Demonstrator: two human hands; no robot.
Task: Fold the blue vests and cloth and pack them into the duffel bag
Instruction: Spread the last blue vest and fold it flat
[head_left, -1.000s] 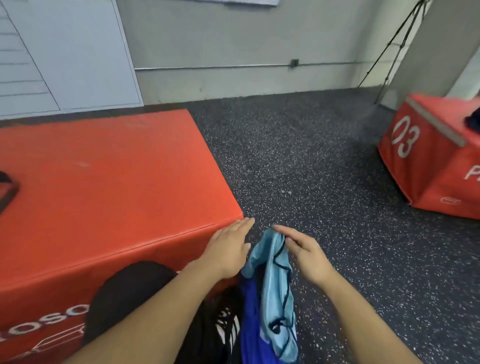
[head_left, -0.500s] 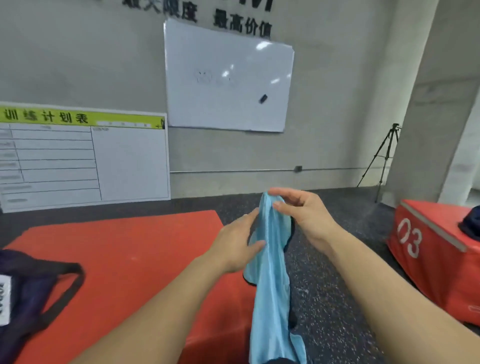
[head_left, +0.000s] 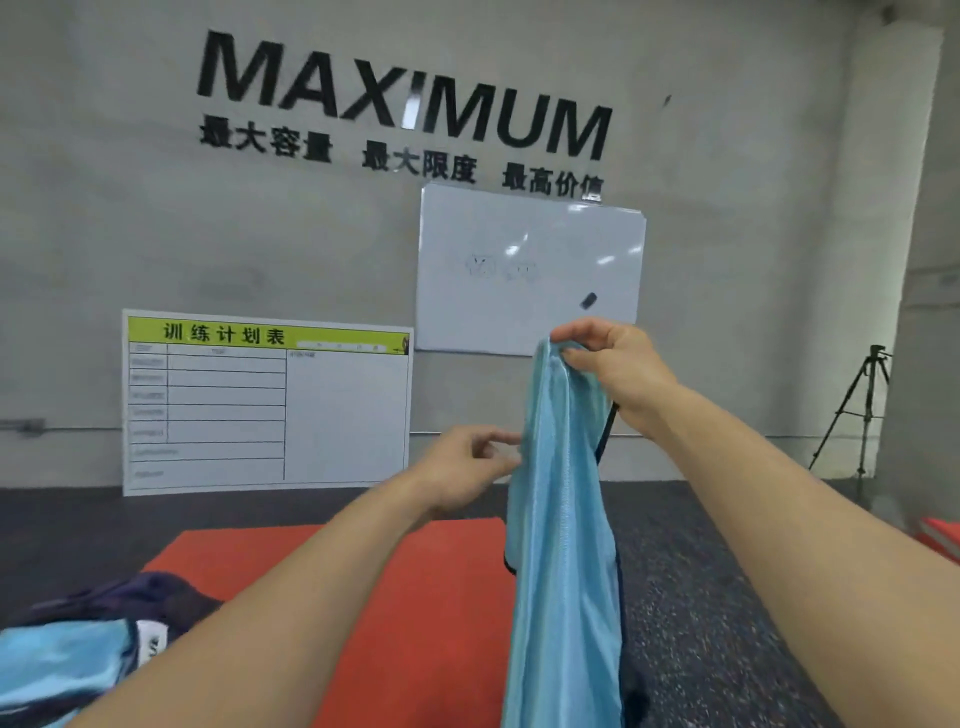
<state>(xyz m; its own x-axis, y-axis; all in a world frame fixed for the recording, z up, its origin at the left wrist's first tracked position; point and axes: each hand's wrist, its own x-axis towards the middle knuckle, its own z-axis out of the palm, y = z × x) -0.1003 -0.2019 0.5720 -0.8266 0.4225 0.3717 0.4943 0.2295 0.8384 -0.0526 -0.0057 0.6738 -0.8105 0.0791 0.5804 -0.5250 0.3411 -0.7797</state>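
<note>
A light blue vest (head_left: 563, 519) with dark trim hangs lengthwise in front of me. My right hand (head_left: 610, 364) pinches its top edge and holds it up high. Lower and to the left, my left hand (head_left: 475, 467) has its fingertips at the vest's left edge; motion blur hides whether they grip the fabric. A dark duffel bag (head_left: 130, 597) lies at the lower left on the red box (head_left: 426, 597), with more light blue fabric (head_left: 57, 665) lying in or on it.
Speckled dark floor (head_left: 717, 597) lies right of the red box. Another red box corner (head_left: 940, 535) shows at the right edge. A tripod (head_left: 857, 410) stands by the pillar. Two whiteboards (head_left: 524, 265) are at the far wall.
My right hand has lifted the vest much higher, from beside the box up to chest height. My view has tilted upward. The left hand has dropped lower along the vest's edge.
</note>
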